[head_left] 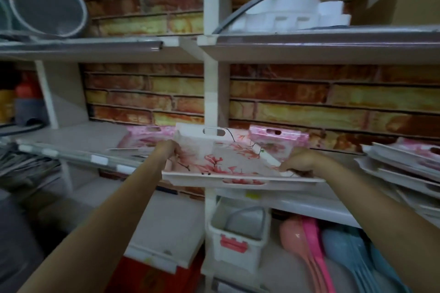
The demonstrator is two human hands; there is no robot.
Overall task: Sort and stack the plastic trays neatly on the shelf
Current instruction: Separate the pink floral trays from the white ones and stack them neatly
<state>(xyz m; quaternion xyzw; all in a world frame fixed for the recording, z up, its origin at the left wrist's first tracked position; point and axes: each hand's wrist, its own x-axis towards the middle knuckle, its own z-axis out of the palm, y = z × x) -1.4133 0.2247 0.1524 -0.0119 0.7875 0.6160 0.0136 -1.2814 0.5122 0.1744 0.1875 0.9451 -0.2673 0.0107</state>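
A white plastic tray with pink flowers [228, 159] is held level in front of the middle shelf. My left hand [167, 150] grips its left edge and my right hand [301, 162] grips its right edge. Behind it on the shelf lie a pink tray [147, 137] at the left and another pink tray [278, 138] at the right. A slanted pile of white and pink trays [402, 162] rests on the shelf at the far right.
A white upright post [212, 93] divides the shelf bays. The upper shelf holds grey sieves [47, 5] and white foam pieces [285, 14]. Below are a white lidded box [238, 235] and pink and blue plastic spoons [333, 252].
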